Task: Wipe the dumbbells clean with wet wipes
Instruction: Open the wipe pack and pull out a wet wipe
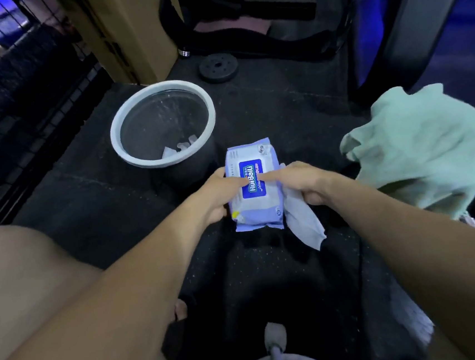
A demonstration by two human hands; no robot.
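- Your left hand [217,193] grips the wet wipes pack [253,187] above the dark floor [87,194], forefinger pressing its blue label.
- Your right hand [303,183] points a forefinger onto the label, other fingers curled round a pulled wipe [303,225].
- Pack: pale lilac, white centre.
- No full dumbbell shows; one weight plate [218,67] lies beyond the bin [162,123].

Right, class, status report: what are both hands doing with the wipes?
Left hand grips wipes pack, forefinger on label. Right hand presses label, holds loose wipe. No dumbbell in view; weight plate beyond bin.
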